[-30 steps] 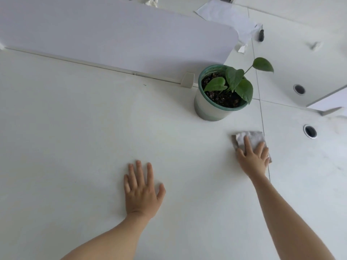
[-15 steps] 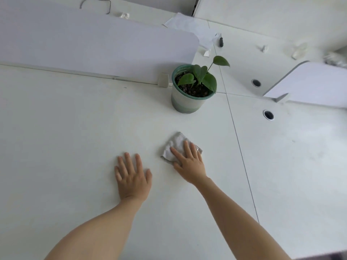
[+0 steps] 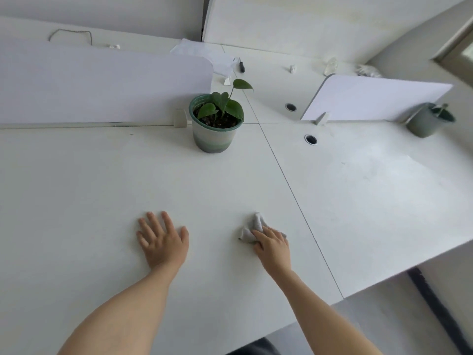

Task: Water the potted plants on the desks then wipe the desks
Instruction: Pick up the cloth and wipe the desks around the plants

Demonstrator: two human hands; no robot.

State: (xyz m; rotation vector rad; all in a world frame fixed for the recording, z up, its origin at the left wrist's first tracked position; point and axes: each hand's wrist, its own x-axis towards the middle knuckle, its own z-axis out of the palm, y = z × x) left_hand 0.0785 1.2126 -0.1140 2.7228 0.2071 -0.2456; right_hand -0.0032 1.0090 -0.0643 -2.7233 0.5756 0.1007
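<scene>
- Your right hand (image 3: 272,245) covers much of the grey cloth (image 3: 252,228). Only its bunched far end and a sliver on the right show past the fingers.
- The second potted plant (image 3: 430,120), at the far right of the neighbouring table (image 3: 371,188), is smeared by the wide lens (its leaves are barely readable).
- The bits lying beyond the divider panel (image 3: 102,83) are too small to name.
- Both your forearms run off the bottom edge.
- Your left hand (image 3: 162,239) lies palm down on the table (image 3: 102,188), towards its near edge. The fingers are straight and spread, with nothing held. It is well apart from the cloth, on its left.
- Your right hand is palm down with its fingers laid fairly flat, pressing the cloth to the table rather than gripping it. It is near the seam between the two tables.
- The potted plant (image 3: 217,121) stands upright at the table's far right corner, just beside the divider's foot and well apart from both hands.
</scene>
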